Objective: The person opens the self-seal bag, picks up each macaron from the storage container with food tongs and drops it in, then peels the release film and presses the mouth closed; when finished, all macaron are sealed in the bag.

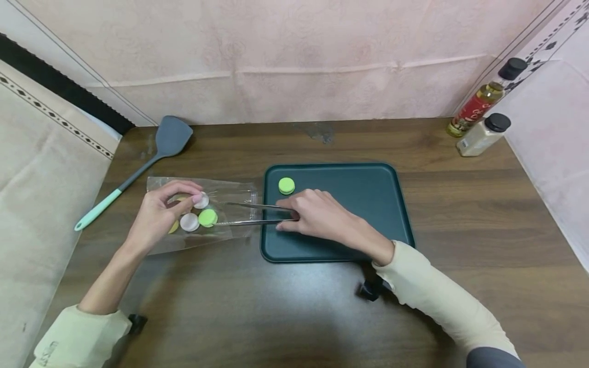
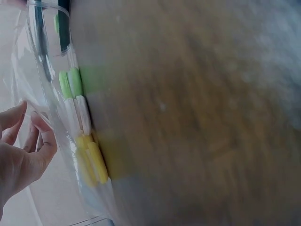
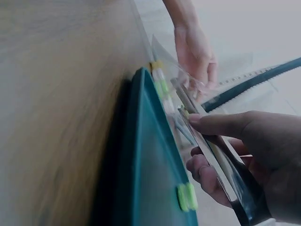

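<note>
Grey-bladed, mint-handled spatula (image 1: 171, 137) lies leftmost; next, the left hand (image 1: 156, 212) pinches a clear plastic bag (image 1: 184, 243) holding round green, white and yellow macarons (image 1: 208, 217). Silver metal tongs (image 1: 248, 222), tips near these, are gripped by the right hand (image 1: 319, 215) above a dark teal rectangular tray (image 1: 359, 194) bearing one green macaron (image 1: 286, 185).

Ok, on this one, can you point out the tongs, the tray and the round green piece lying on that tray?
Tongs (image 1: 250, 222): head view, on the lower metal arm.
Tray (image 1: 368, 191): head view, on its bare floor.
Round green piece (image 1: 286, 186): head view, on its top face.
</note>
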The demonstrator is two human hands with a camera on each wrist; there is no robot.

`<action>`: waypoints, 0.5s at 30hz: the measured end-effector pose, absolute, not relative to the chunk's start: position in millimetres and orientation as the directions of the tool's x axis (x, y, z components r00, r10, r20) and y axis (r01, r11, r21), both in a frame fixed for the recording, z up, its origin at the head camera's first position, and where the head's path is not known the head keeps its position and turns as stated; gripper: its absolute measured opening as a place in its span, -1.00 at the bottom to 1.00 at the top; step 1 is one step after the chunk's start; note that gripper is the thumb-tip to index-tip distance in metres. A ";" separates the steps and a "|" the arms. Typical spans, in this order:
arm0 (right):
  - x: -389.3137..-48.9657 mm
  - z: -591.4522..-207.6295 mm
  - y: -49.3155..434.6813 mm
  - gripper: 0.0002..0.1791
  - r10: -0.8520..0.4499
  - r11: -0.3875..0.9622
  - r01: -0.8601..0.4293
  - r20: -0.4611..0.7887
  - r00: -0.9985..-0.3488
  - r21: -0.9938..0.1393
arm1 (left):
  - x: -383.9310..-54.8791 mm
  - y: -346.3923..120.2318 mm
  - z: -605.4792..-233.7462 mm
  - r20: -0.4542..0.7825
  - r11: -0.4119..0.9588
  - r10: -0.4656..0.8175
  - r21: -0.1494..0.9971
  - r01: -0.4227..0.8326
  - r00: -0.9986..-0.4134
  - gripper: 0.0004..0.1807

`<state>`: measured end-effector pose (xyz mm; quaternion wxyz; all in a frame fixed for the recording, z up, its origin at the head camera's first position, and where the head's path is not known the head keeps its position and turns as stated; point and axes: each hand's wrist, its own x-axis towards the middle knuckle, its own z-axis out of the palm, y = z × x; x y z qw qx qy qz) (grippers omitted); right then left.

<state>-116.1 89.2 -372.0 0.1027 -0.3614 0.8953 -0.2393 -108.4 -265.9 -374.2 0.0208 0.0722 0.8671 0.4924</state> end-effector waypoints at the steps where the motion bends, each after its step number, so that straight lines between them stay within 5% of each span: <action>1: -114.2 -371.2 95.7 -0.50 -0.694 0.624 -0.598 -0.004 -0.720 -0.504 | -108.5 -266.1 -374.3 0.038 0.506 0.146 0.856 0.108 -0.989 -0.81; 15: -108.2 -365.9 193.3 -0.47 -0.491 0.758 -0.472 0.083 -0.867 -0.450 | -110.5 -268.5 -372.7 0.054 0.499 0.167 0.856 0.132 -0.984 -0.77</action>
